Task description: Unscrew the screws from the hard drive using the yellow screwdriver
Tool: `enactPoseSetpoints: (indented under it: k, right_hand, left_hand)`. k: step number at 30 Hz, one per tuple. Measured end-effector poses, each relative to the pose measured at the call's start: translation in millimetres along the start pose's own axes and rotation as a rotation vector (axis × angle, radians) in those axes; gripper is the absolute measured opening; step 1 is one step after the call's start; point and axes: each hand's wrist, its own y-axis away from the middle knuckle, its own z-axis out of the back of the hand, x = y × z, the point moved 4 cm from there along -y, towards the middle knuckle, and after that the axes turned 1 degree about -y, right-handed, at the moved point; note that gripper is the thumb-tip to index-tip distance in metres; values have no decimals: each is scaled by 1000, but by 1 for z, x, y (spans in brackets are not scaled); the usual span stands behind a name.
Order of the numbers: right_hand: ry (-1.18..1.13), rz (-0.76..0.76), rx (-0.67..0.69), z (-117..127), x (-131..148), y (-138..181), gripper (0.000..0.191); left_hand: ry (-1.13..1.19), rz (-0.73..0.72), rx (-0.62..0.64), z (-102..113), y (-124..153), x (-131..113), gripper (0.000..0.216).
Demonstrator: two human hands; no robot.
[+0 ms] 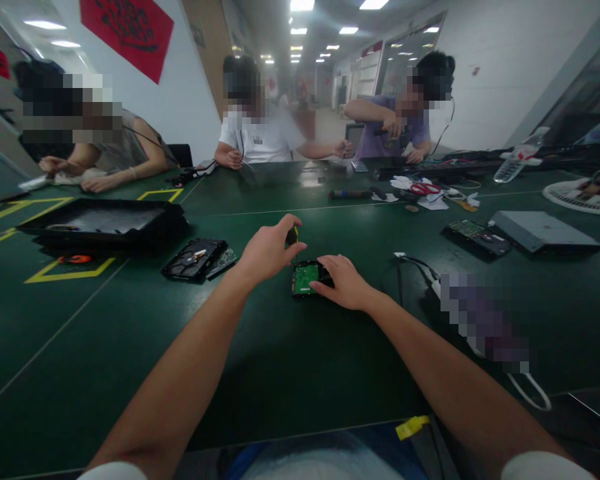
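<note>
A hard drive (306,279) lies on the green table in front of me, its green circuit board facing up. My right hand (344,281) grips its right side, thumb on the board and fingers over the far edge. Above the drive's far left part, my left hand (270,250) is closed around the black-and-yellow handle of a small screwdriver (293,235). The screwdriver's tip is too small to make out. Left of my left hand lies an opened hard drive casing (195,259) with small metal pieces on it, and a loose circuit board (222,263) beside it.
Black trays (105,223) stand at the left. On the right are another hard drive (477,239), a grey metal box (547,232) and a blurred-out device with a cable (480,320). Red-handled scissors (425,189) and a bottle (520,160) lie farther back. Several people sit across the table.
</note>
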Motion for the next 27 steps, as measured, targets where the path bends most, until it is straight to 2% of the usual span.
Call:
enactPoseSetpoints:
  k: [5, 12, 19, 27]
  right_hand:
    - [5, -1, 2, 0, 0, 0, 68]
    - [2, 5, -5, 0, 0, 0, 65]
    - [-7, 9, -1, 2, 0, 0, 66]
    - [-2, 11, -6, -1, -1, 0, 67]
  left_hand:
    - [149, -16, 75, -3, 2, 0, 52]
    - [-80, 31, -30, 4, 1, -4, 41]
    - [120, 29, 40, -4, 0, 2, 44]
    - [-62, 92, -51, 3, -1, -1, 37]
